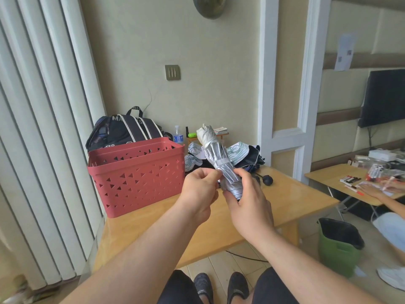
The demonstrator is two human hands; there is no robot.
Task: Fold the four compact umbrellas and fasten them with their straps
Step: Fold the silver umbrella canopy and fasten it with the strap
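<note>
Pale green wall up top, yellow wooden bench (291, 194) across the middle. Red basket (137, 174) sits left of centre. Behind it, unfolded umbrellas (243, 154) lie heaped. Centre frame, held above the bench: a silver umbrella (215, 156), rolled tight, cream tip up. Right hand (248, 199) fingers wrap its lower end; left hand (200, 186) fingers pinch at its strap (220, 166).

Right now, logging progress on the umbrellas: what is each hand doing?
Left hand: pinches the strap end at the silver umbrella.
Right hand: grips the silver umbrella's lower end.
</note>
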